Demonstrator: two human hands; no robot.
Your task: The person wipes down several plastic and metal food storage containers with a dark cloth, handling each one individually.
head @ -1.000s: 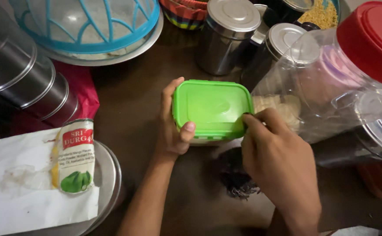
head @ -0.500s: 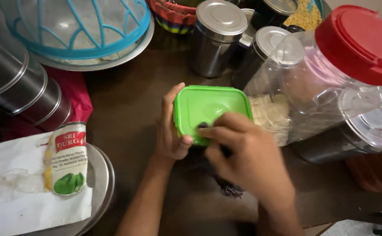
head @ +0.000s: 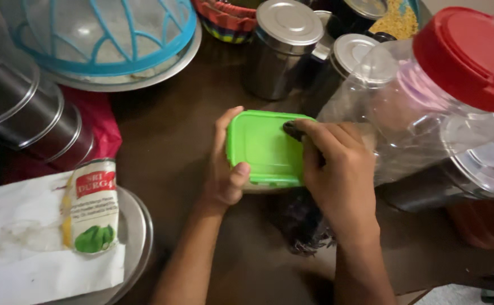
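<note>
Green-lidded rectangular plastic box point(head: 264, 148) clamped between two hands.
Left hand point(head: 222, 164) grips its left edge, thumb on lid; right hand point(head: 332, 164) curls over its right edge.

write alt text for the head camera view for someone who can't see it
A person's left hand grips the side of a small container with a green plastic lid on a dark wooden table, while the right hand rubs a dark cloth across the lid. Steel canisters and a red-lidded clear plastic jar crowd around.

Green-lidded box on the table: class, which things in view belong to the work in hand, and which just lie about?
In hand:
green-lidded box
left hand
right hand

Lying about:
red-lidded clear jar
steel canisters
blue mesh cover
pickle pouch
</note>
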